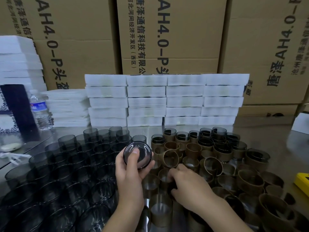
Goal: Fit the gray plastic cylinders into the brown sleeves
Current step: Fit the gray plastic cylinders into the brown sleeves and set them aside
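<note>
My left hand (132,169) grips one smoky gray plastic cylinder (142,152), tilted so its closed end faces me, my thumb lying across that end. My right hand (189,185) reaches down among the loose brown sleeves (192,149), fingers curled at a sleeve (164,175) just right of the left hand; whether it holds that sleeve is hidden. Several bare gray cylinders (70,164) stand upright in rows on the left half of the metal table (284,148). Cylinders fitted in brown sleeves (220,148) are grouped at the back right.
Stacks of white foam trays (167,99) line the back of the table, with big cardboard boxes (167,30) behind. A water bottle (40,111) stands at the left, a yellow object (302,183) at the right edge.
</note>
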The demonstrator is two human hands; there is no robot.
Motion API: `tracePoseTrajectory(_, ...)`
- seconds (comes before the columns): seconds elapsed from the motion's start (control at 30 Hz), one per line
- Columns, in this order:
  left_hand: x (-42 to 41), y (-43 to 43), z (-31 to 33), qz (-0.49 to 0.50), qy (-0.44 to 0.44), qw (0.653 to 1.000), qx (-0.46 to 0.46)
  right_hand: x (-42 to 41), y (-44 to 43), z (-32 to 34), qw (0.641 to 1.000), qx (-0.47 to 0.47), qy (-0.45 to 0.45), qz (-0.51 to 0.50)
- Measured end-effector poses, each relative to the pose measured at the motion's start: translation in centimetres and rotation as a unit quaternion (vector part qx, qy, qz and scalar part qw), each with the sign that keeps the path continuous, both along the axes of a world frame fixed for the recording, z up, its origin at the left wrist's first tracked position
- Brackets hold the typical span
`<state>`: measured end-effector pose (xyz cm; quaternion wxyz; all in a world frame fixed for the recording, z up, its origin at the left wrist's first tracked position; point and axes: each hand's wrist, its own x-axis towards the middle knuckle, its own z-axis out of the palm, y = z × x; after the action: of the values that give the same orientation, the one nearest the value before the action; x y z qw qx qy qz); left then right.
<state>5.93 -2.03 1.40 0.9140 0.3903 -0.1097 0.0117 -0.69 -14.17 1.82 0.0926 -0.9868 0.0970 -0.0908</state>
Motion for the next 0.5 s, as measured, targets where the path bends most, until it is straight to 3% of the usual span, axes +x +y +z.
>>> tracePoseTrajectory(0.27,-0.09,0.24,0.01,-0.006,-0.020,1.000,0.008,0.32,-0.13,-0.68,0.999,-0.014,-0.034,-0.015)
tracePoseTrajectory(0.5,0.25,0.10,-0.13,0.004,-0.020,1.000,0.009,0.15,-0.63,0.23,0.996,0.038,-0.079,-0.008)
